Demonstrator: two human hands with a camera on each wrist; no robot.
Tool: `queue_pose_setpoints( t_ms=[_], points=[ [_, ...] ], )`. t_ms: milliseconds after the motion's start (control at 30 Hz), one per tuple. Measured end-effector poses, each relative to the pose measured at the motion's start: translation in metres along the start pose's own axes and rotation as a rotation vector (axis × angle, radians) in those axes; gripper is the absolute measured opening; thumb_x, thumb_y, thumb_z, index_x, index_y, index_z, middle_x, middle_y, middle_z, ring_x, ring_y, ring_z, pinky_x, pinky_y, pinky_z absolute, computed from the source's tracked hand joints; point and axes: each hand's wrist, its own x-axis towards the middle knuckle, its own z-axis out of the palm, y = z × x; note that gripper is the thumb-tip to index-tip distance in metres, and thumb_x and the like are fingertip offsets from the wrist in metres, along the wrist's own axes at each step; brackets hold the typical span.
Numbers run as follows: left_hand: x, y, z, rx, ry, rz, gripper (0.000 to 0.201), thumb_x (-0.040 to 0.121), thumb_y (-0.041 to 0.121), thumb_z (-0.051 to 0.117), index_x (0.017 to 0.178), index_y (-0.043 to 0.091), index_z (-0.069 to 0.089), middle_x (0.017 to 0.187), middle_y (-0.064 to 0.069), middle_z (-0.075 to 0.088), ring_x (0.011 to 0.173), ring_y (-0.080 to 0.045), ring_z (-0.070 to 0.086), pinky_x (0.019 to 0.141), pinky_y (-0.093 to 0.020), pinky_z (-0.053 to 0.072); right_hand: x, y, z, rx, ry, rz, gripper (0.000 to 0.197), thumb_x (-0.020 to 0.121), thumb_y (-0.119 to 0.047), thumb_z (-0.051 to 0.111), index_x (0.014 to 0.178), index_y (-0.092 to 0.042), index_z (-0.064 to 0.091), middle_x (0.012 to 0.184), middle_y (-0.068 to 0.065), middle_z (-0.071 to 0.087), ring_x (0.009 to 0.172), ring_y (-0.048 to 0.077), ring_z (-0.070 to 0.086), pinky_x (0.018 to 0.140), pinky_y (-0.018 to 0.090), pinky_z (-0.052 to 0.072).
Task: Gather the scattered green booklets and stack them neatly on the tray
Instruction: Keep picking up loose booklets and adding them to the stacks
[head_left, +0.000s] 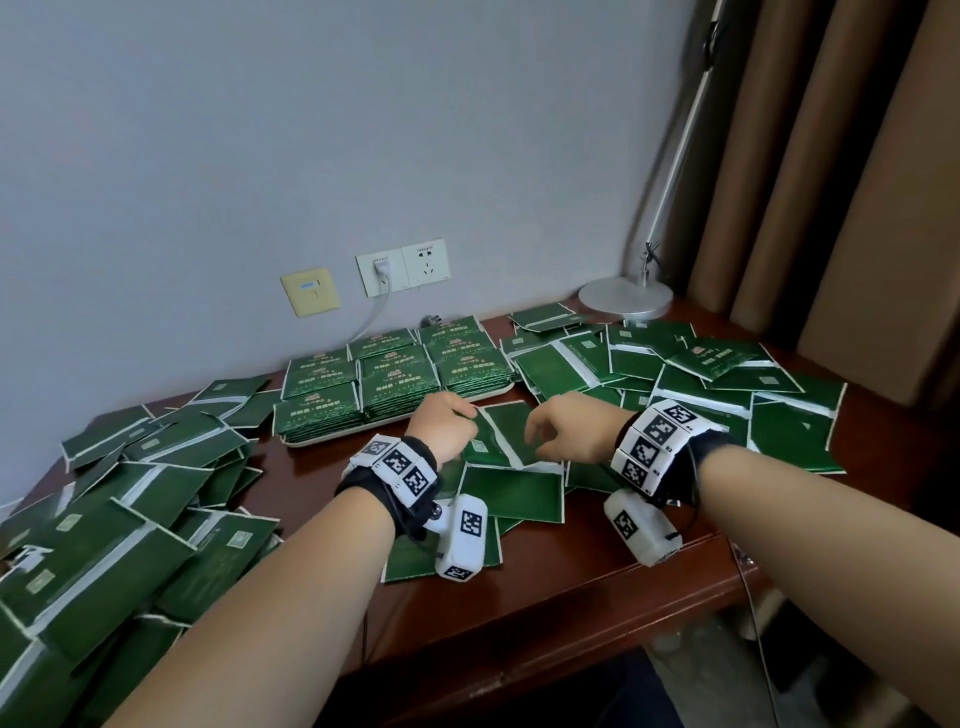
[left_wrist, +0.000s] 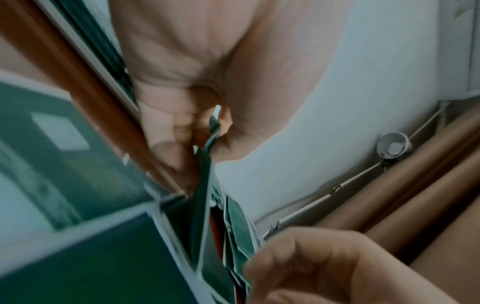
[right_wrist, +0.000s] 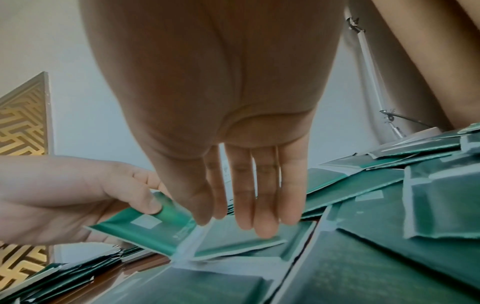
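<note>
Just in front of the white tray (head_left: 332, 441), on its near side, both hands work one open green booklet (head_left: 506, 431) lifted off the loose pile on the bench (head_left: 571, 587). The left hand (head_left: 441, 426) pinches the booklet's left leaf between thumb and curled fingers; the right hand (head_left: 566, 428), its fingers hanging nearly straight, touches the right leaf with its fingertips (right_wrist: 262, 230).

The booklet's pale fold runs roughly away from the person, toward the tray, so the two leaves spread left and right, one under each hand. The tray, already carrying several rows of stacked booklets (head_left: 395, 379), lies ahead and to the left of the hands, nearer the left hand, which looks better placed to carry the booklet over.

The head view alone shows the tray and the scattered heaps to its left and right. The right wrist view alone shows the thumb clamped on the cover and the other hand's straight fingers. The left wrist view is blurred and gives only the booklet edge-on.
</note>
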Motion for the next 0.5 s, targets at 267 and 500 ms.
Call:
queue_pose_setpoints(
  t_ms=[267,500],
  points=[
    [-0.025,-0.04,-0.084,0.218,-0.014,-0.059,0.048,0.087,-0.003,0.054,0.13,0.015,0.046,0.109,-0.005,0.053,0.064,-0.019,0.053,0.058,-0.03,0.043,0.014,-0.045,0.01,-0.062,-0.099,-0.138,0.014,0.082,-0.021,0.071,0.096,-0.019,0.069,0.083,-0.012,0.058,0.081,0.01,0.056,0.07,0.023,0.042],
    [-0.042,-0.059,-0.102,0.367,0.051,0.002,0.043,0.086,-0.003,0.058,0.127,0.012,0.055,0.133,-0.009,0.056,0.106,-0.024,0.061,0.08,-0.025,0.049,0.028,-0.071,0.025,-0.279,-0.315,-0.162,0.042,0.069,-0.037,0.082,0.094,-0.019,0.054,0.084,-0.004,0.056,0.08,0.019,0.055,0.067,0.031,0.044]
  ],
)
